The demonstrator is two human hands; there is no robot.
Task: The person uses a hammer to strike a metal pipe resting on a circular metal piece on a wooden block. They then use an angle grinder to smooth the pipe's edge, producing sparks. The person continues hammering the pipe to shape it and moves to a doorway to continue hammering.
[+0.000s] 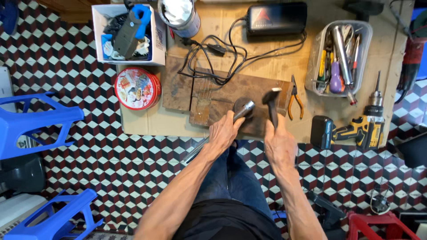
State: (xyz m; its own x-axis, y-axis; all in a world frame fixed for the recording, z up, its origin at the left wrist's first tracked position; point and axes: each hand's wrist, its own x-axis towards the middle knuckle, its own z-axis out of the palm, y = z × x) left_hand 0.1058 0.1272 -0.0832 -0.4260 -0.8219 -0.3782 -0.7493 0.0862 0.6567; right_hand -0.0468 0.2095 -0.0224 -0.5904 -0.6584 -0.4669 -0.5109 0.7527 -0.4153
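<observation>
My left hand grips a long silver metal rod, its upper end resting on a dark round metal part that lies on a worn wooden block. My right hand holds the handle of a dark hammer, whose head hangs just right of the rod's end, above the block. The rod's lower end sticks out past my left wrist over the tiled floor.
Orange-handled pliers lie right of the block. A clear tray of tools, a yellow cordless drill, a black charger with cable, a red round tin and a white box sit on cardboard. Blue stools stand left.
</observation>
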